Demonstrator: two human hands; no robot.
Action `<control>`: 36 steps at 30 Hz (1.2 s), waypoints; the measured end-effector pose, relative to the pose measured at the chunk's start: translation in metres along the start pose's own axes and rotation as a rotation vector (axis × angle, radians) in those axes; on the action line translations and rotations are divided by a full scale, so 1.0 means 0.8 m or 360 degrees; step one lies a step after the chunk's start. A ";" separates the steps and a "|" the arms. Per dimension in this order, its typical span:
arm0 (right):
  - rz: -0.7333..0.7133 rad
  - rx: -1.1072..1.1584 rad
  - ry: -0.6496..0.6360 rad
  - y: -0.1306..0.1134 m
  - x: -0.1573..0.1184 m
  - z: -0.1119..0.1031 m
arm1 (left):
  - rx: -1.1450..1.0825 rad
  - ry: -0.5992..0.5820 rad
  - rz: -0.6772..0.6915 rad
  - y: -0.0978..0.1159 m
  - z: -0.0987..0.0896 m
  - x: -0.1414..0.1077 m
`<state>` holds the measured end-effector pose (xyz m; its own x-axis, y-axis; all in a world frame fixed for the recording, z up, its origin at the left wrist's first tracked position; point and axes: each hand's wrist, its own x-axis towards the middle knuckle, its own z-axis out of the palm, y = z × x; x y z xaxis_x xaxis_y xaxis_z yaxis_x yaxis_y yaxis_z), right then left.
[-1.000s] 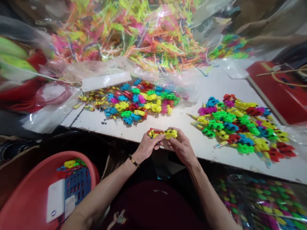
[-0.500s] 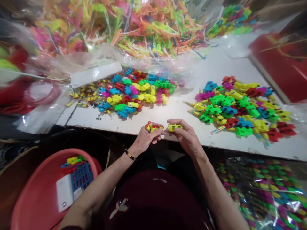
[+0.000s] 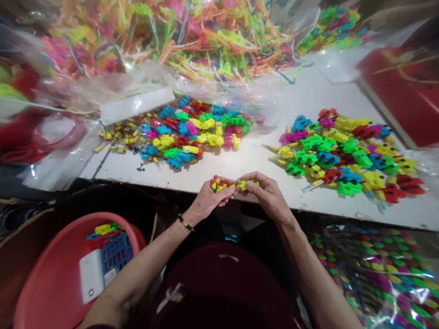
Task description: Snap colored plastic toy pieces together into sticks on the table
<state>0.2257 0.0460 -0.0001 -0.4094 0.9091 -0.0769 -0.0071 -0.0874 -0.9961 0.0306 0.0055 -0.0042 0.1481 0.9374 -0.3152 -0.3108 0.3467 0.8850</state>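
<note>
My left hand [image 3: 209, 199] is closed around several small red and yellow pieces [image 3: 219, 184]. Between the fingers of my right hand [image 3: 270, 194] is a yellow toy car [image 3: 247, 184], its left end meeting the fingertips of my left hand. Both hands are over the front edge of the white table [image 3: 255, 162]. Beyond my left hand lies a mixed pile of coloured toy pieces [image 3: 192, 132]. A second pile, of toy cars with black wheels [image 3: 346, 151], lies to the right of my right hand.
Clear plastic with bright neon pieces [image 3: 219, 43] covers the back. A white strip [image 3: 137, 106] rests beside the left pile. A red box [image 3: 404, 96] is at the right. A pink basin [image 3: 51, 274] stands lower left, and bagged coloured pieces [image 3: 387, 269] lie lower right.
My hands have come closer together, bringing the yellow car up against the left fingertips. The pieces in my left hand have turned, showing more of their ends.
</note>
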 end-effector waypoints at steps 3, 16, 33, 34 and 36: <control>0.0049 -0.0033 0.0040 0.000 0.002 0.002 | 0.0069 0.0034 0.0061 0.005 0.004 -0.003; 0.0121 0.0066 0.0017 0.005 0.004 0.009 | 0.0151 -0.0068 -0.0011 0.010 -0.003 -0.008; 0.0043 -0.0363 -0.0156 0.005 0.007 0.003 | 0.0681 0.0061 0.0154 0.001 -0.004 0.000; 0.0042 -0.0360 -0.0159 0.007 0.008 0.003 | 0.0710 0.0065 0.0177 0.002 -0.004 0.000; 0.0038 -0.0366 -0.0154 0.009 0.009 0.004 | 0.0771 0.0063 0.0229 0.003 -0.006 0.001</control>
<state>0.2197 0.0508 -0.0075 -0.4925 0.8637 -0.1070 0.2069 -0.0032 -0.9784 0.0257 0.0075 -0.0039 0.0971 0.9784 -0.1826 0.1474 0.1673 0.9748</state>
